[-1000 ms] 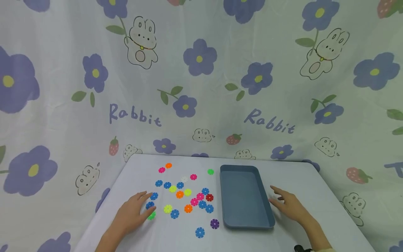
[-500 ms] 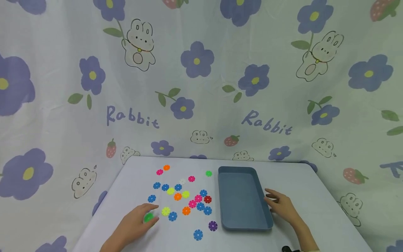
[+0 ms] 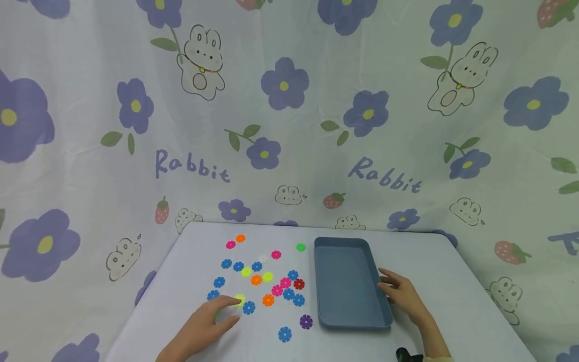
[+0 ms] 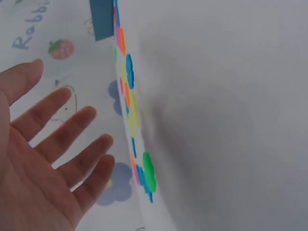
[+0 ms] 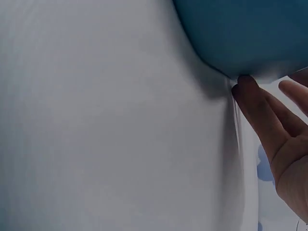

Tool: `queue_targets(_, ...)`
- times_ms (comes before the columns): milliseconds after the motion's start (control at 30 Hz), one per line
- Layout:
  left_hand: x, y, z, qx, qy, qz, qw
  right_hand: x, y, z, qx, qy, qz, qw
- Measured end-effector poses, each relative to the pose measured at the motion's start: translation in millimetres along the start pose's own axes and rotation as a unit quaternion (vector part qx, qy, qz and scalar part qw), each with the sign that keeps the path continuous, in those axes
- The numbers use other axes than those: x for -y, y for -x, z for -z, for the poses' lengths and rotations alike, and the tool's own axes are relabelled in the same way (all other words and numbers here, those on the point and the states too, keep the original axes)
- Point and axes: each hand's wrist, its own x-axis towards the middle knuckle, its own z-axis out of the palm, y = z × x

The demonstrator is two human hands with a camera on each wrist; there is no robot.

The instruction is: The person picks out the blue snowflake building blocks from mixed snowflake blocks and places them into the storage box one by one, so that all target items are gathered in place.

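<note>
Flat notched plastic discs in several colours lie on the white table (image 3: 258, 347). My left hand (image 3: 203, 327) hovers over their near left part with its fingers spread, holding nothing. Its index fingertip overlaps a yellow disc (image 3: 242, 296), beside a blue disc (image 3: 249, 307); the left wrist view has the hand apart from the discs. A green disc (image 4: 149, 172) is mostly hidden behind this hand in the head view. To the right, my right hand (image 3: 404, 297) touches the outer right side of a blue-grey tray (image 3: 355, 327) with extended fingertips. The tray has nothing in it.
A purple disc (image 3: 306, 322) and a blue disc (image 3: 285, 334) lie nearest the front, left of the tray. Behind the table hangs a white curtain (image 3: 312, 141) printed with flowers and rabbits. A black object (image 3: 407, 355) shows by the right wrist.
My left hand has shifted right and slightly toward the front, uncovering blue discs at the left. My right hand has moved left, up against the tray. The discs look unmoved.
</note>
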Motion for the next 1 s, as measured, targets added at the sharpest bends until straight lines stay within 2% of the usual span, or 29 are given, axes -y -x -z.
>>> queue_targets(233,-1.4,-1.0,-10.4,0.025,0.044,-0.017,0.9986,-1,-1.1,-1,0.013,-0.042,-0.024,0.9987)
queue_targets(400,-0.5,-8.1,-21.7,0.028,0.058,-0.037,0.9972,-3,-1.9,-2,0.020,-0.061,-0.038,0.9972)
queue_targets(533,-3.0,-15.4,-32.7,0.045,0.074,-0.057,0.9946,-1,-1.4,3,0.017,-0.065,-0.039,0.9970)
queue_targets(767,-11.4,-21.7,-43.1,0.073,0.115,-0.057,0.9890,2,-4.3,10,0.062,-0.050,-0.014,0.9967)
queue_targets(1000,-20.8,-26.8,-50.7,0.098,0.120,-0.041,0.9870,3,-2.4,10,0.070,-0.052,-0.031,0.9957)
